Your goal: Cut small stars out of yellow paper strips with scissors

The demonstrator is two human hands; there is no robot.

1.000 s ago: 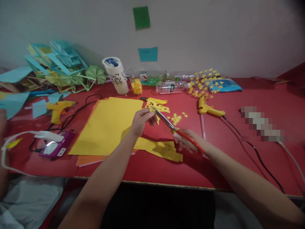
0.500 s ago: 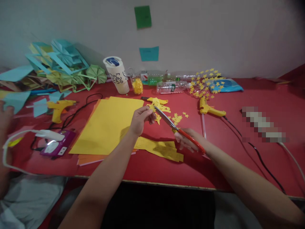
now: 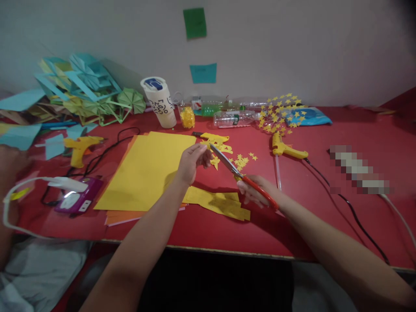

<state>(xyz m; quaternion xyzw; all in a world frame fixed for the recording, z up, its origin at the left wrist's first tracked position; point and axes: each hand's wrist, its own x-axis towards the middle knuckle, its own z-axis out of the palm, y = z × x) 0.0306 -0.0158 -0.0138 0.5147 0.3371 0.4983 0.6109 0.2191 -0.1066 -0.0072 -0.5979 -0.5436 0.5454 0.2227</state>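
Note:
My right hand point(image 3: 256, 193) grips red-handled scissors point(image 3: 242, 175) whose blades point up and left. Their tips meet a small piece of yellow paper point(image 3: 214, 161) that my left hand point(image 3: 191, 162) pinches above the red table point(image 3: 325, 225). A small pile of cut yellow stars point(image 3: 242, 161) lies just behind the blades. Yellow paper scraps point(image 3: 219, 203) lie under my forearms. A large yellow sheet point(image 3: 147, 171) lies left of my left hand, on top of orange sheets.
A yellow glue gun point(image 3: 286, 149) lies to the right with its black cord. Another glue gun point(image 3: 79, 147) and a purple power strip point(image 3: 76, 199) sit on the left. A cup point(image 3: 159, 102), plastic bottles point(image 3: 232, 118) and more stars point(image 3: 279, 112) line the wall. Another person's arm point(image 3: 8, 173) is at the left edge.
The scissors and my left hand stay almost in place, working on the small yellow piece. The other person's hand at the left edge has shifted.

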